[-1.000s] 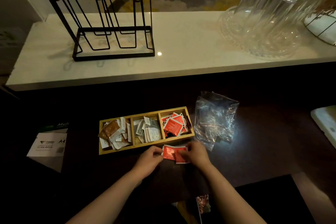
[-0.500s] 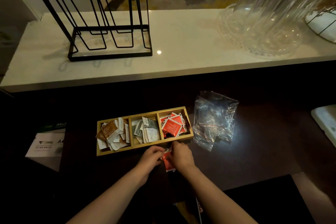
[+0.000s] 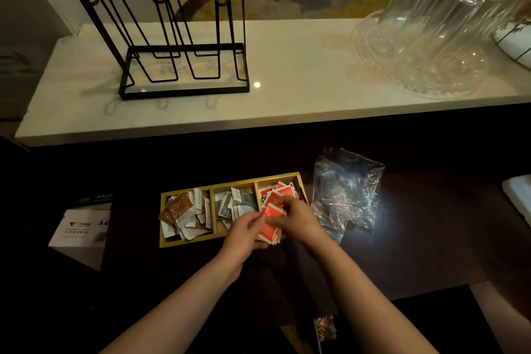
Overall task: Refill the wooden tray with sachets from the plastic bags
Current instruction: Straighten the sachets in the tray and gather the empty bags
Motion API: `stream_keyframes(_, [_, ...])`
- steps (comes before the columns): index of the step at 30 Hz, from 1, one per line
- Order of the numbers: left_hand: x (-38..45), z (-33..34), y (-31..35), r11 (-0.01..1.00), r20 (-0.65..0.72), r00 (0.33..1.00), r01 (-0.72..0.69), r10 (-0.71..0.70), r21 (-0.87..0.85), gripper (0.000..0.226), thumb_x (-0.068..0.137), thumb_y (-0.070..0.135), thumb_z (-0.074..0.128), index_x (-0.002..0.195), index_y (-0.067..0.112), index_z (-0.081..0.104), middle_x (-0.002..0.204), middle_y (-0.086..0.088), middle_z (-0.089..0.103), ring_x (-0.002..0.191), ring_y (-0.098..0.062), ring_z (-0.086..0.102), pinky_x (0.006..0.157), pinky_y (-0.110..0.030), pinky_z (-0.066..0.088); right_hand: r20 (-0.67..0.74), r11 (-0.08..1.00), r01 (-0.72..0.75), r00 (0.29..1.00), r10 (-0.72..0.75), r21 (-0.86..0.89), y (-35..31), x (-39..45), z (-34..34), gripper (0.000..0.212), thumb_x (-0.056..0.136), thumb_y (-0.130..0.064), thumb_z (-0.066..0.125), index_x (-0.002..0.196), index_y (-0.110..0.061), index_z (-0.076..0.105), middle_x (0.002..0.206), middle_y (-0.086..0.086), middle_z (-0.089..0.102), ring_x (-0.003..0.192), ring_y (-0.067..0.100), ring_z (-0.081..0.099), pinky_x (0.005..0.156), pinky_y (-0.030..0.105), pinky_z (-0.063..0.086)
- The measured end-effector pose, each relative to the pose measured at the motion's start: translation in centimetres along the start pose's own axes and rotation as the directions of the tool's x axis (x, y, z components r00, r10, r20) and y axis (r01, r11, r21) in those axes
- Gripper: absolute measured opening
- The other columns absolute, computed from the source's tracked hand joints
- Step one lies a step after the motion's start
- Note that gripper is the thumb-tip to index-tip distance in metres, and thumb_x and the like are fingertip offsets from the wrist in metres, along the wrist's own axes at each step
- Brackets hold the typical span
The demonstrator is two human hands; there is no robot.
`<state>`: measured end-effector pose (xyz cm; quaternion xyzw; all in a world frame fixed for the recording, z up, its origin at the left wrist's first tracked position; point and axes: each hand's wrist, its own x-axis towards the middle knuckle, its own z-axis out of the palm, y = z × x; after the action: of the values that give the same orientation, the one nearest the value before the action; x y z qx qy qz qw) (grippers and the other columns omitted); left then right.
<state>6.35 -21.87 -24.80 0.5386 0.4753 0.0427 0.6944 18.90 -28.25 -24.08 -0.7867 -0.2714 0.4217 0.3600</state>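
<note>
The red sachets (image 3: 270, 220) look light, flat and slippery — best pinched by the edges as a squared stack. Left hand (image 3: 244, 234) and right hand (image 3: 297, 217) grip them together over the wooden tray (image 3: 186, 242), at its right compartment — already red; middle grey, left brown and white. Beside it lie crumpled plastic bags (image 3: 344, 192), seemingly empty.

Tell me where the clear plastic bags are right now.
In the head view the plastic bags lie crumpled on the dark counter, just right of the wooden tray and beside the right hand.
</note>
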Motion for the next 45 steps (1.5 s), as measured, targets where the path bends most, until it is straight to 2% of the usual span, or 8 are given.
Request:
stream_keyframes(6, [0.2, -0.3, 0.5, 0.982, -0.066, 0.992, -0.096, 0.107, 0.161, 0.023, 0.095, 0.013, 0.049, 0.114, 0.013, 0.060, 0.101, -0.003, 0.063, 0.085, -0.014, 0.060, 0.070, -0.027, 0.052, -0.323, 0.945, 0.020, 0.937, -0.131, -0.326, -2.1, 3.1, -1.1, 0.025, 0.082, -0.019, 0.064, 0.107, -0.016, 0.061, 0.099, 0.014, 0.069, 0.087, 0.030, 0.067, 0.075, 0.043, 0.057])
stream_keyframes(16, [-0.3, -0.7, 0.1, 0.950, -0.070, 0.987, -0.118, 0.144, 0.289, 0.019, 0.095, 0.012, 0.047, 0.099, 0.024, 0.061, 0.099, 0.011, 0.058, 0.087, -0.012, 0.059, 0.064, -0.022, 0.049, -0.234, 0.821, 0.147, 0.917, -0.322, -0.552, -1.5, 4.6, 0.9, 0.027, 0.088, -0.002, 0.053, 0.114, -0.008, 0.055, 0.111, 0.012, 0.062, 0.097, 0.028, 0.062, 0.077, 0.040, 0.055])
stream_keyframes(21, [-0.3, -0.6, 0.0, 0.931, -0.050, 0.985, -0.140, 0.166, 0.338, 0.022, 0.094, 0.010, 0.046, 0.094, 0.027, 0.060, 0.096, 0.012, 0.059, 0.084, -0.012, 0.060, 0.061, -0.024, 0.049, -0.432, 0.896, 0.196, 0.821, -0.372, -0.399, -0.6, 4.2, -1.2, 0.017, 0.088, -0.016, 0.058, 0.104, -0.015, 0.063, 0.104, 0.003, 0.062, 0.095, 0.020, 0.059, 0.077, 0.036, 0.050])
stream_keyframes(26, [0.1, 0.6, 0.6, 0.925, -0.007, 0.986, -0.153, 0.165, 0.348, 0.022, 0.094, 0.011, 0.047, 0.091, 0.027, 0.060, 0.095, 0.008, 0.059, 0.081, -0.014, 0.061, 0.062, -0.027, 0.051, -0.734, 0.985, -0.018, 0.669, -0.117, -0.173, 2.7, 3.8, -6.1, 0.015, 0.090, -0.013, 0.056, 0.103, -0.015, 0.064, 0.108, 0.006, 0.062, 0.099, 0.022, 0.059, 0.074, 0.028, 0.042])
stream_keyframes(31, [0.7, 2.2, 2.1, 0.919, 0.057, 0.981, -0.193, 0.185, 0.345, 0.019, 0.094, 0.015, 0.047, 0.094, 0.027, 0.062, 0.097, 0.007, 0.061, 0.083, -0.013, 0.061, 0.064, -0.023, 0.051, -0.796, 0.886, -0.450, 0.493, 0.353, 0.114, 7.3, 3.5, -10.9, 0.046, 0.084, -0.026, 0.065, 0.122, -0.003, 0.052, 0.130, 0.023, 0.048, 0.121, 0.039, 0.044, 0.099, 0.048, 0.040])
stream_keyframes(36, [1.3, 3.6, 2.6, 0.933, 0.082, 0.986, -0.167, 0.148, 0.318, 0.020, 0.095, 0.013, 0.046, 0.099, 0.022, 0.064, 0.098, 0.000, 0.063, 0.084, -0.016, 0.062, 0.067, -0.027, 0.052, -0.599, 0.810, -0.479, 0.554, 0.578, 0.338, 10.5, 3.7, -11.5, 0.071, 0.076, -0.036, 0.075, 0.124, 0.006, 0.043, 0.128, 0.027, 0.052, 0.116, 0.042, 0.052, 0.095, 0.045, 0.044])
stream_keyframes(42, [1.9, 4.4, 2.8, 0.929, 0.118, 0.982, -0.178, 0.147, 0.324, 0.022, 0.095, 0.013, 0.047, 0.091, 0.029, 0.062, 0.103, 0.003, 0.062, 0.085, -0.014, 0.062, 0.062, -0.021, 0.051, -0.450, 0.830, -0.450, 0.698, 0.558, 0.330, 10.2, 4.3, -10.6, 0.023, 0.076, -0.027, 0.076, 0.091, -0.011, 0.067, 0.097, 0.012, 0.071, 0.063, 0.014, 0.056, 0.047, 0.018, 0.038])
stream_keyframes(45, [2.4, 4.9, 3.3, 0.929, 0.139, 0.980, -0.182, 0.144, 0.322, 0.022, 0.095, 0.013, 0.045, 0.094, 0.027, 0.062, 0.099, 0.002, 0.062, 0.084, -0.014, 0.062, 0.064, -0.022, 0.051, -0.467, 0.837, -0.505, 0.701, 0.540, 0.211, 9.3, 4.5, -9.9, 0.010, 0.082, -0.023, 0.065, 0.075, -0.016, 0.066, 0.099, 0.011, 0.070, 0.067, 0.015, 0.058, 0.055, 0.019, 0.045])
